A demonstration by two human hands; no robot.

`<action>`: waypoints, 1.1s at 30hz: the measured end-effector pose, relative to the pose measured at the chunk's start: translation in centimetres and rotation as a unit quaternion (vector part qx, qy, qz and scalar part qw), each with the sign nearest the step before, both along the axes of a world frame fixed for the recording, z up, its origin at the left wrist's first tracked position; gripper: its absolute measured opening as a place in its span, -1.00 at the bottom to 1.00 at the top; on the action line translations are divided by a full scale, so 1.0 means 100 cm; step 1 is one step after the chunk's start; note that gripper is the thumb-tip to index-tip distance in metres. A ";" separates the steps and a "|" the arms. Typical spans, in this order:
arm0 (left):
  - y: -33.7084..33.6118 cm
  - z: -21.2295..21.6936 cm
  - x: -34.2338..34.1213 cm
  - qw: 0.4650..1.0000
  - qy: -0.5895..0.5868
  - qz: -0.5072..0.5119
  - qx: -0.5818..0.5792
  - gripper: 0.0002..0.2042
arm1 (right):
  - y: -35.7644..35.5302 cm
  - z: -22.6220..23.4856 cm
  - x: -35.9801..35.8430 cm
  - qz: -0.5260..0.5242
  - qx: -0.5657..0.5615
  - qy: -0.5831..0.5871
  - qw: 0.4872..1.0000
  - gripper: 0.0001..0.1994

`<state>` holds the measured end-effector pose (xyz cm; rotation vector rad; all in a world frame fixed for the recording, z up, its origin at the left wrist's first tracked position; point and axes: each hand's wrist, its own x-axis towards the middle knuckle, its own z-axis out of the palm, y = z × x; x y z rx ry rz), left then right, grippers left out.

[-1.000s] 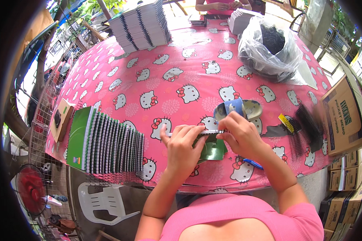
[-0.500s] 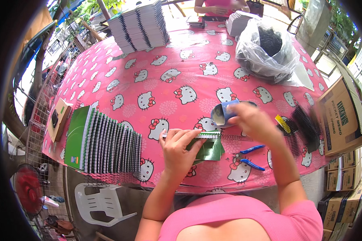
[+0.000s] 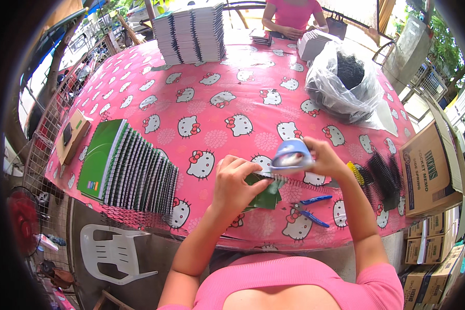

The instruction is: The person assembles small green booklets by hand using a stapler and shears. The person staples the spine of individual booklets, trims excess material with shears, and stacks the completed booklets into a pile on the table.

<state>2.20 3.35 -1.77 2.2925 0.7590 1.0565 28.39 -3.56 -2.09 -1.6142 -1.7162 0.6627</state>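
Note:
My left hand (image 3: 238, 181) is closed on a small green-covered notebook (image 3: 266, 198), pressing its spine near the table's front edge. A dark spiral coil (image 3: 306, 185) runs out from the right end of that spine. My right hand (image 3: 323, 156) grips a blue rounded, hollow object (image 3: 291, 154) with a pale inside, holding it tilted over the coil end. It is blurred, so its exact kind cannot be told. Blue-handled cutters (image 3: 314, 211) lie on the table just to the right of the notebook.
At left stands a row of green spiral notebooks (image 3: 102, 160). White notebook stacks (image 3: 188, 36) and a bag of black coils (image 3: 346, 85) are farther back. Loose black coils (image 3: 385, 173) and a cardboard box (image 3: 433, 168) lie right. A co-worker (image 3: 294, 18) sits across.
My right hand has lifted the blue hollow object and tilted it close to the notebook's right end. My left hand stays on the notebook. The view has shifted slightly.

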 end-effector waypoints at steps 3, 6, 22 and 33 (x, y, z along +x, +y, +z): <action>0.001 -0.005 -0.005 1.000 0.006 -0.008 -0.019 -0.74 | -0.003 -0.025 0.027 0.000 -0.038 0.230 0.972 -0.64; 0.003 0.004 0.000 0.999 -0.005 -0.020 -0.040 -0.74 | 0.016 -0.018 0.004 -0.012 0.039 0.053 0.998 -0.66; 0.011 -0.024 -0.044 0.874 -0.304 0.004 -0.380 -0.67 | 0.049 0.027 -0.039 0.115 -0.058 0.234 0.964 -0.45; 0.027 -0.036 -0.047 0.894 -0.274 -0.021 -0.353 -0.69 | 0.064 0.028 -0.050 0.042 -0.027 0.007 0.999 -0.56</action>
